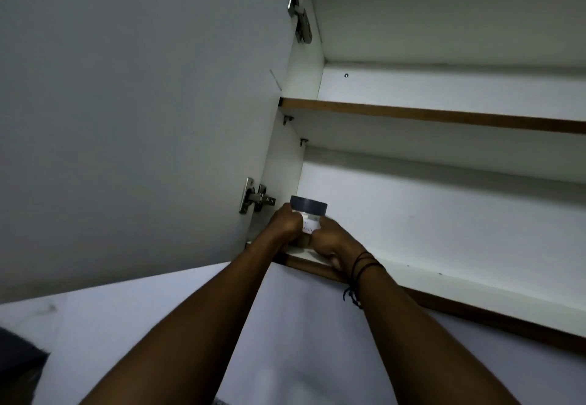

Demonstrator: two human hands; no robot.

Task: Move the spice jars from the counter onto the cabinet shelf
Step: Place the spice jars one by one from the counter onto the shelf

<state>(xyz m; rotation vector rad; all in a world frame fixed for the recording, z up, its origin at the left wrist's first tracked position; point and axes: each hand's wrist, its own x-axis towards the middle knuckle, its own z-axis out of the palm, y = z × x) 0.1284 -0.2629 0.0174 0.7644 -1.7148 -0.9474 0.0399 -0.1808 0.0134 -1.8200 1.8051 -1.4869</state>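
A clear spice jar (308, 214) with a dark lid and a white label stands at the left end of the bottom cabinet shelf (444, 281), close to the cabinet's side wall. My left hand (285, 222) grips its left side and my right hand (333, 246) grips its right side. Both arms reach up from below. The jar's lower part is hidden behind my fingers, so I cannot tell whether it rests on the shelf. A dark string bracelet circles my right wrist.
The open cabinet door (142, 119) stands at the left, with metal hinges (253, 196) just beside my left hand. A second shelf (444, 115) with a brown edge lies above. A white wall runs below the cabinet.
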